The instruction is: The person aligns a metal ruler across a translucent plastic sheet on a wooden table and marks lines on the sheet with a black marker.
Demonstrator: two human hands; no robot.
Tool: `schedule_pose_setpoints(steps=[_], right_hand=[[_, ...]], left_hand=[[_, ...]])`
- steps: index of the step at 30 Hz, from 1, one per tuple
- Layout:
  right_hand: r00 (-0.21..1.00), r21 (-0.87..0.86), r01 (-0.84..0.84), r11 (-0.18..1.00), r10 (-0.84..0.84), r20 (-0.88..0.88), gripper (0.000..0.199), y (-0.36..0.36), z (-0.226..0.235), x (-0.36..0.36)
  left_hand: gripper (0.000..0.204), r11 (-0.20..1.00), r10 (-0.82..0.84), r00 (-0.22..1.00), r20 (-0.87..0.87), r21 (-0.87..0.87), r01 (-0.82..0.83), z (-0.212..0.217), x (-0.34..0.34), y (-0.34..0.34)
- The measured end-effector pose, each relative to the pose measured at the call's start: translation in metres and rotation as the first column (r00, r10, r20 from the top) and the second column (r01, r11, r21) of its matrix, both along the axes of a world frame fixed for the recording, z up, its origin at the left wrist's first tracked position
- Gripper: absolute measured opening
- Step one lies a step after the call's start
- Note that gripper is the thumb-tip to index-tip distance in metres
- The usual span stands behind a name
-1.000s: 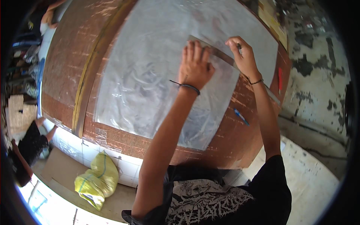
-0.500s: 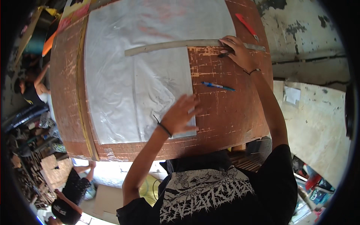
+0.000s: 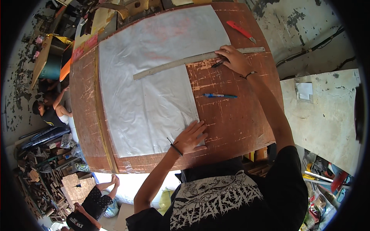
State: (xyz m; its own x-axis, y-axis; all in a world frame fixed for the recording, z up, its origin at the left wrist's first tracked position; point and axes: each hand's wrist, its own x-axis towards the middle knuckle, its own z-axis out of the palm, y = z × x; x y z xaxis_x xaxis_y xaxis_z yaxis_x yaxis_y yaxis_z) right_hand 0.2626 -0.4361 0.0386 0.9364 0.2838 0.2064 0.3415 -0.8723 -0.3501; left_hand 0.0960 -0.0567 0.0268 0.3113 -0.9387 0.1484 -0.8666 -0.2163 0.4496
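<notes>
A grey-white plastic-looking sheet (image 3: 154, 111) with faint red marks and wrinkles lies on a scratched brown board table (image 3: 239, 123). A long metal ruler (image 3: 165, 67) crosses it, its right end over bare board. My right hand (image 3: 233, 61) rests at the ruler's right part, fingers closed round a slim black pen-like tool (image 3: 218, 64). My left hand (image 3: 189, 138) lies with fingers spread on the sheet's near right edge, holding nothing. Between the hands, on the board, is a blue pen (image 3: 220, 96). Beyond the ruler lies a red utility knife (image 3: 241, 31).
A yellowish strip (image 3: 101, 111) runs along the table's left part. Two other people, one at the left (image 3: 56, 113) and one at lower left (image 3: 90, 208), are beside piled wood scraps (image 3: 40, 169). A pale board (image 3: 323, 111) stands at the right.
My left hand has come down onto the sheet's near edge, and the sheet there lies flatter. My right hand stays at the ruler with the black tool. The whole view has shifted and turned slightly.
</notes>
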Motion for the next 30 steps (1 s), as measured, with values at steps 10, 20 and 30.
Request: schedule_pose_setpoints(steps=[10, 20, 30], right_hand=[[0.996, -0.038, -0.022, 0.999, 0.019, -0.091, 0.035, -0.014, 0.004, -0.009], [0.961, 0.035, 0.133, 0.99, -0.12, -0.248, 0.025, -0.025, 0.028, -0.044], [0.937, 0.165, 0.269, 0.949, -0.218, -0.273, 0.027, -0.052, 0.125, -0.125]], left_hand=[[0.035, 0.988, 0.03, 0.999, 0.028, -0.154, -0.025, -0.01, -0.008, 0.005], [0.03, 0.987, 0.04, 0.999, -0.02, -0.155, -0.043, -0.011, -0.011, 0.009], [0.029, 0.985, -0.001, 1.0, 0.021, -0.171, 0.004, -0.019, -0.01, 0.009]])
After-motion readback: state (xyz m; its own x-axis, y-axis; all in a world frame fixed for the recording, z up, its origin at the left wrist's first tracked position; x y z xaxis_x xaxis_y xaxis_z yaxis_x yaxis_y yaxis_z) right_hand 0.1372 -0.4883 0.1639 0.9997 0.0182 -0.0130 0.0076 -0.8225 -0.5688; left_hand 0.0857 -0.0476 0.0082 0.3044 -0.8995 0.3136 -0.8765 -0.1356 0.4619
